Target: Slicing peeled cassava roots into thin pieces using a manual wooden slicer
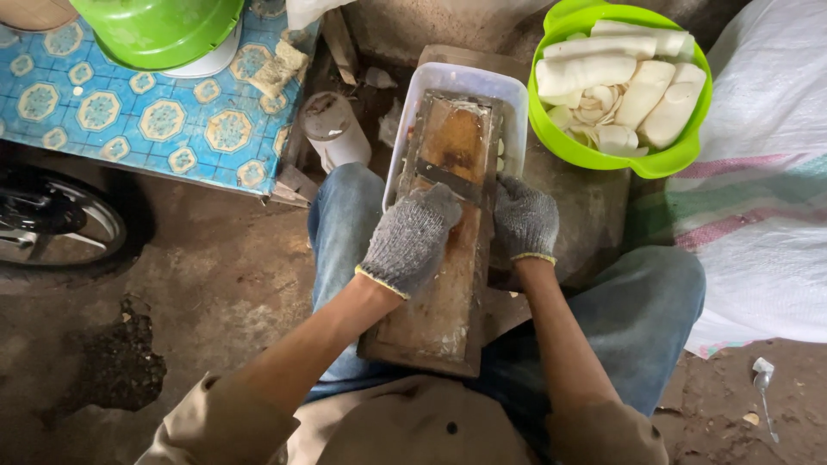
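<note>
Head view: person seated low on a dirt/concrete floor (207,284), outdoors or shed-like, dim. Blue patterned surface (129,112) upper left carries an overturned green tub (159,30); wheel (56,224) of a bike at left edge. White woven sack (758,215) at right, spoon (765,392) on the floor lower right.

Wooden slicer board (448,232) lies across the lap, long axis running away from the body, far end resting in a clear plastic tub (457,86), near end at the knees. Metal blade (448,181) crosses it partway up.

Both hands in grey knit gloves. Left hand (412,241) curled, pressing down on the board just below the blade; whatever is under the palm is hidden. Right hand (525,220) wrapped around the board's right edge, fingers closed on it.

Green bowl (689,146) of peeled white roots (616,82) sits upper right, just beside the tub. Small grey-lidded container (334,129) left of the tub.
</note>
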